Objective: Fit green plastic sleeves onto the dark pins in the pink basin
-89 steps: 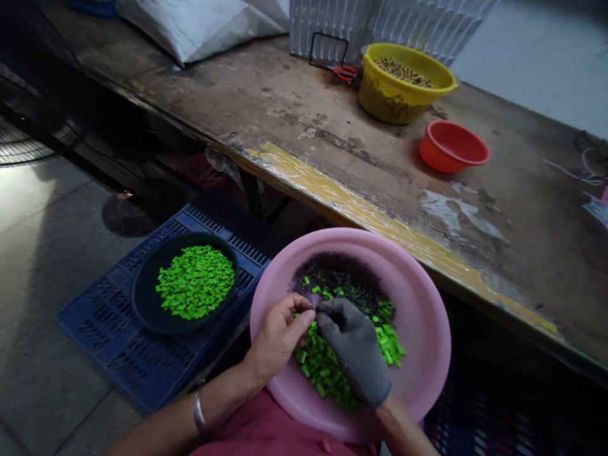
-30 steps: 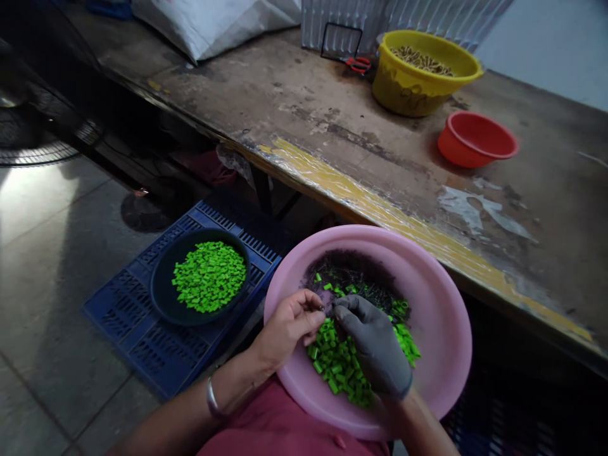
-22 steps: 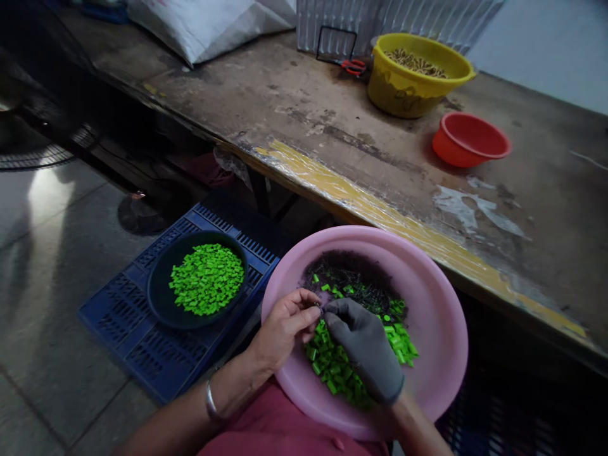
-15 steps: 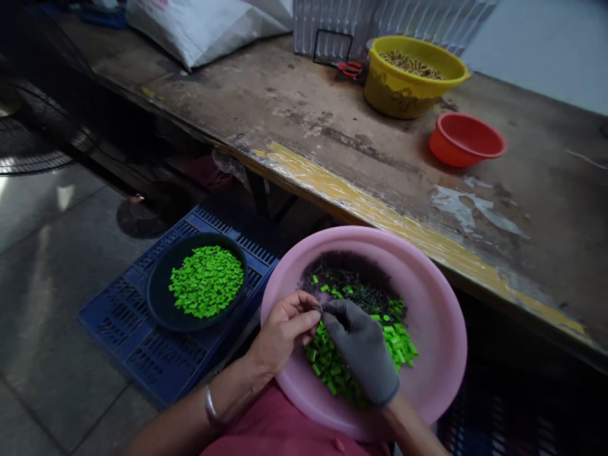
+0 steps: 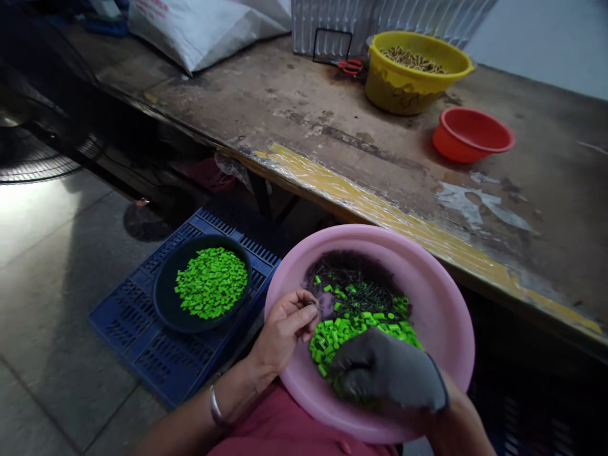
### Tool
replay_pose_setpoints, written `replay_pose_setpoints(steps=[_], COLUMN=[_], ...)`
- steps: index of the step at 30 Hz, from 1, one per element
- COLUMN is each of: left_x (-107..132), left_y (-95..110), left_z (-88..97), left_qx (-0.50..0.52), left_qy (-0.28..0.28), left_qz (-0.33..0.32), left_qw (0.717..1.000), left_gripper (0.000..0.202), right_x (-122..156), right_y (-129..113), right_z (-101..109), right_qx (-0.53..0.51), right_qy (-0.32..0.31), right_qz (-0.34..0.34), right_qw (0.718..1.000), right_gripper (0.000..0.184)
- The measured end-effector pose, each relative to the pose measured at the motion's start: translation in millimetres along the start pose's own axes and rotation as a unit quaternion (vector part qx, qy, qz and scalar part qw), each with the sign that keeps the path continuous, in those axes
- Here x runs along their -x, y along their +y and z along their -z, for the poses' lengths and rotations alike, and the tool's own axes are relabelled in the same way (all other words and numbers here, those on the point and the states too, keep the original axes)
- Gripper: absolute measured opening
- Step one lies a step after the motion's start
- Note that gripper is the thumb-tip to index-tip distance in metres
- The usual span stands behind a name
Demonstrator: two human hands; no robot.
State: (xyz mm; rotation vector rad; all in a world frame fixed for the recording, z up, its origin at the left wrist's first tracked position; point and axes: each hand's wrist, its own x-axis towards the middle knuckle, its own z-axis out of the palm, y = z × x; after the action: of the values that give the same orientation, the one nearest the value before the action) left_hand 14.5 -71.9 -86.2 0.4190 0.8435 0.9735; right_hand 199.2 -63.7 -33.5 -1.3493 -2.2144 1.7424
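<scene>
A pink basin [image 5: 449, 316] sits at my lap, holding short green plastic pieces [image 5: 332, 335] at the near side and thin dark pieces [image 5: 356, 294] at the far side. My bare left hand [image 5: 289, 326], with a metal bangle at the wrist, is over the basin's left part. Its thumb and forefinger are pinched together; something tiny and dark may be between them, too small to name. My right hand [image 5: 384, 370], in a grey glove, is down at the near heap of green pieces. Its fingers point into the heap, blurred and partly hidden.
On my left a dark round tray [image 5: 164, 310] of green pieces rests on a blue plastic crate [image 5: 137, 354]. The worn table [image 5: 228, 95] ahead bears a yellow tub [image 5: 394, 92], a red bowl [image 5: 458, 145], red-handled scissors [image 5: 350, 67] and a white sack [image 5: 204, 31]. A fan [image 5: 38, 158] stands left.
My right hand has left my left fingertips and moved down and right to the green pieces. My left hand stays pinched in nearly the same place. The view has shifted slightly.
</scene>
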Motion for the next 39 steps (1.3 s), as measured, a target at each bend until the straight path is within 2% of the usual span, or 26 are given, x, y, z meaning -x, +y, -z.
replay_pose_setpoints(steps=[1, 2, 5, 7, 14, 18, 21, 24, 27, 31, 33, 39], left_x=[0, 0, 1, 2, 5, 6, 6, 6, 7, 5, 3, 1], left_y=[0, 0, -1, -4, -10, -8, -4, 0, 4, 8, 10, 21], left_z=[0.3, 0.6, 1.0, 1.5, 5.9, 5.7, 3.2, 1.5, 1.8, 2.6, 2.0, 2.0], left_qx=[-0.005, -0.010, -0.031, -0.052, -0.156, -0.224, -0.319, -0.432, -0.499, -0.522, -0.520, -0.450], left_qy=[-0.003, -0.005, -0.006, -0.004, 0.003, -0.003, 0.015, 0.025, -0.004, -0.045, -0.040, -0.045], left_qz=[0.007, 0.013, 0.028, 0.032, -0.006, -0.052, -0.121, -0.197, -0.255, -0.292, -0.282, -0.176], left_qw=[1.000, 1.000, 0.999, 0.998, 0.988, 0.973, 0.940, 0.880, 0.828, 0.800, 0.805, 0.874], left_gripper=[0.020, 0.020, 0.022, 0.024, 0.024, 0.018, 0.012, 0.007, 0.011, 0.013, 0.008, 0.009], right_x=[3, 3, -3, -11, -22, -23, -24, -24, -23, -21, -20, -23], right_y=[1, 2, 5, 5, 4, 5, 4, 4, 4, 2, 0, -1], right_z=[4, 6, 6, 1, -17, -22, -25, -26, -24, -17, -15, -17], right_qx=[0.003, -0.007, -0.085, -0.131, -0.140, -0.123, -0.100, -0.096, -0.117, -0.170, -0.194, -0.250], right_qy=[-0.030, -0.021, 0.120, 0.172, 0.215, 0.221, 0.241, 0.257, 0.241, 0.192, 0.174, 0.168], right_qz=[0.005, 0.004, -0.013, -0.023, -0.063, -0.071, -0.065, -0.056, -0.055, -0.052, -0.051, -0.058], right_qw=[1.000, 1.000, 0.989, 0.976, 0.965, 0.965, 0.963, 0.960, 0.962, 0.965, 0.964, 0.952], right_gripper=[0.022, 0.022, 0.023, 0.024, 0.021, 0.022, 0.022, 0.020, 0.017, 0.023, 0.026, 0.026])
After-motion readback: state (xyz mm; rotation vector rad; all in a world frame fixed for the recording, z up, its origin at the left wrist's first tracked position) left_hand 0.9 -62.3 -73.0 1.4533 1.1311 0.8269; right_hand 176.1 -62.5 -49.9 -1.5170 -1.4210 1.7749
